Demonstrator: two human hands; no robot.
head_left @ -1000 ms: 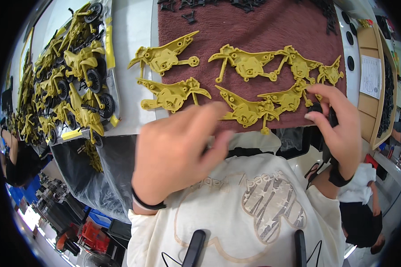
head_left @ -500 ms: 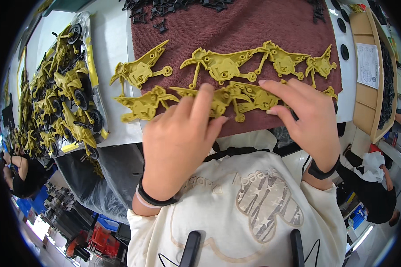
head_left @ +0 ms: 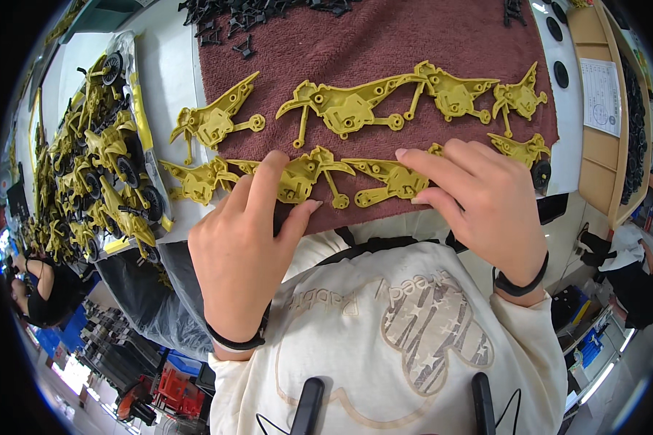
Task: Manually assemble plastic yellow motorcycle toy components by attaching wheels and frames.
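My left hand (head_left: 243, 235) lies over the near row of yellow toy motorcycle body halves. Its index finger and thumb bracket one body half (head_left: 297, 183), whose left end is hidden under the fingers. To the right, my right hand (head_left: 482, 199) has its index finger and thumb around the right end of another body half (head_left: 392, 181). The two pieces lie apart on the brown towel (head_left: 326, 51). Left of my left hand is another half (head_left: 199, 181), and beyond my right fingers a further one (head_left: 522, 150). Parts under both palms are hidden.
A far row of yellow body halves (head_left: 348, 107) lies hollow side up. Small black parts (head_left: 268, 11) are heaped at the towel's far edge. Assembled yellow motorcycles (head_left: 109, 152) crowd the left side. On the right stand a cardboard box (head_left: 595, 163) and black discs (head_left: 561, 74).
Both hands have shifted left, the left one farther. The body halves at their fingers slid left with them, and a gap opened between those two pieces. The whole view moved slightly too.
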